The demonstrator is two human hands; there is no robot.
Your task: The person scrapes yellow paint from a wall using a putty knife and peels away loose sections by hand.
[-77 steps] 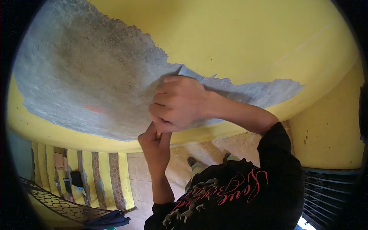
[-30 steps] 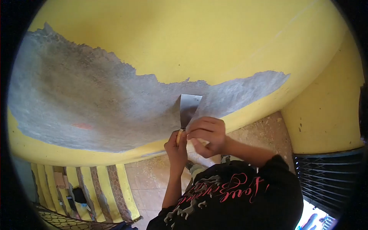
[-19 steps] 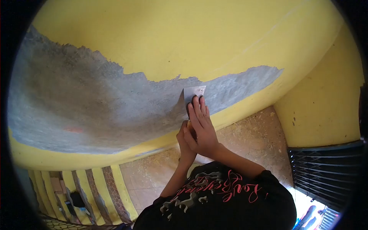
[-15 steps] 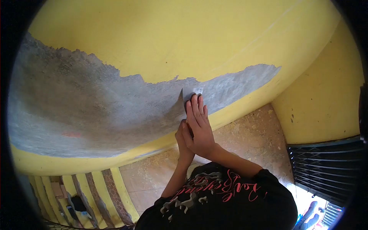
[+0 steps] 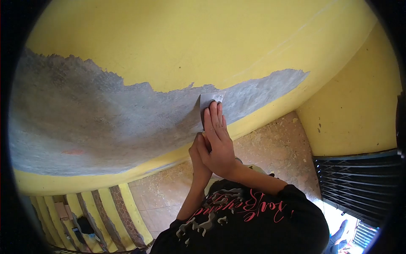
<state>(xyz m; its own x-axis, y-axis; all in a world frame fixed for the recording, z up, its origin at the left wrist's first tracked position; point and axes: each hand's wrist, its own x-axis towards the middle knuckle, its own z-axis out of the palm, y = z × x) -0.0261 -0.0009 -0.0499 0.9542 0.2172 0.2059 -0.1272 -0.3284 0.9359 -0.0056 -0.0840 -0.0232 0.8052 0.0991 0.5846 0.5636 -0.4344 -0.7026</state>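
A scraper with a wide, flat metal blade [image 5: 208, 98] lies against the bare grey patch [image 5: 139, 110] of the yellow wall [image 5: 203, 42], its top edge close to the ragged paint border. My left hand [image 5: 200, 157] is closed low around the scraper's handle, which is mostly hidden. My right hand [image 5: 219, 142] overlaps the left and grips the tool from above. Its fingers stretch along the blade and press on it, while its thumb rests by the left hand. A small shadow falls to the left of the blade.
Paint flakes litter the tiled floor [image 5: 279, 148] below the wall. Yellow steps with brown patterned strips [image 5: 120, 216] lie at lower left, with a dark item [image 5: 86, 225] on them. A black folding metal gate [image 5: 359, 182] stands at right; a person [image 5: 338, 237] is partly visible beyond it.
My hands and the scraper have moved very slightly up and left in view, and more of the blade's face shows. The whole view has shifted a little.
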